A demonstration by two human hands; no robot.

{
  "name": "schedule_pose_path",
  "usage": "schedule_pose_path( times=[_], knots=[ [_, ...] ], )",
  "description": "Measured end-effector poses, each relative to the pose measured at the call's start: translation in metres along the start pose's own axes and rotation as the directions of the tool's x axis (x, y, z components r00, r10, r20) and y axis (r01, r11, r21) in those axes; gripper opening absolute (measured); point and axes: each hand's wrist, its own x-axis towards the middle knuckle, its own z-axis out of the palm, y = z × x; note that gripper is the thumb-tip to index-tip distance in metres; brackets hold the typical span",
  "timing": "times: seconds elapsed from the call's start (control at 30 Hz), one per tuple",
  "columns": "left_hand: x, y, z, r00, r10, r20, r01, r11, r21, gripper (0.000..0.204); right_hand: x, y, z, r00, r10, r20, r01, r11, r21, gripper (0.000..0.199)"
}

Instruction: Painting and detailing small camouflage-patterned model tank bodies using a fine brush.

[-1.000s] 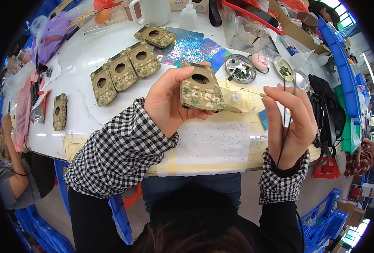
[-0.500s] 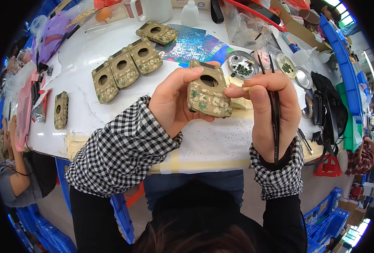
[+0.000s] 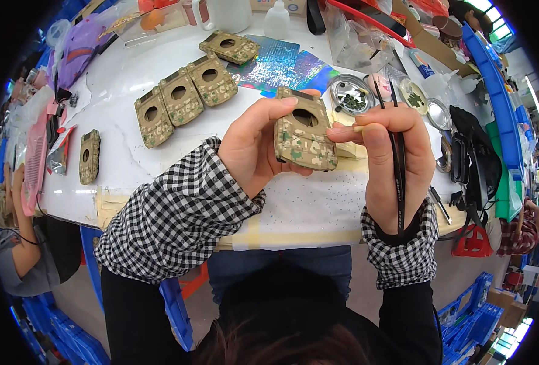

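My left hand (image 3: 251, 137) is wrapped round a tan and green camouflage toy tank hull (image 3: 307, 145) with a round hole in its top. My right hand (image 3: 397, 146) has black tweezers (image 3: 398, 161) lodged in it, tips pointing away from me. Between that hand's thumb and index finger is a thin pale stick (image 3: 358, 129). The fingertips are at the hull's right edge; whether the stick's far end touches it I cannot tell. Several similar hulls lie on the table: three in a touching row (image 3: 180, 94), one beyond them (image 3: 229, 45), one at the far left (image 3: 89, 157).
Shiny holographic sheets (image 3: 275, 64) lie beyond my hands. To the right are a round tin (image 3: 351, 91) with small dark green pieces, a dish (image 3: 414, 97) of green bits and a black bag (image 3: 476, 140). A white jug (image 3: 230, 15) and squeeze bottle (image 3: 276, 21) stand at the back.
The whole view has shifted slightly. The hull and both hands sit a little further right in the picture, with the same grips kept.
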Motion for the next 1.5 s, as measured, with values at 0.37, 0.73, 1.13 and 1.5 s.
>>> schedule_pose_path(
  times=[0.37,0.73,1.13,1.5],
  knots=[
    [0.003,-0.001,-0.007,1.000,0.025,0.009,-0.024,0.997,-0.072,0.052,-0.006,0.011,-0.025,0.976,-0.171,-0.136,0.075,0.846,-0.529,0.003],
    [0.009,0.001,-0.010,0.999,0.046,0.011,-0.045,0.996,-0.080,0.052,-0.010,0.023,-0.027,0.977,-0.163,0.137,0.209,0.620,-0.756,0.023],
    [0.006,0.000,-0.006,0.995,0.013,-0.097,-0.019,0.998,-0.066,0.051,-0.073,0.014,-0.066,0.962,0.248,0.117,-0.225,0.957,-0.182,0.023],
    [0.009,0.000,-0.008,0.997,0.029,-0.073,-0.037,0.994,-0.102,0.053,-0.076,0.029,-0.065,0.804,0.585,0.110,-0.595,0.791,0.142,0.010]
  ],
)
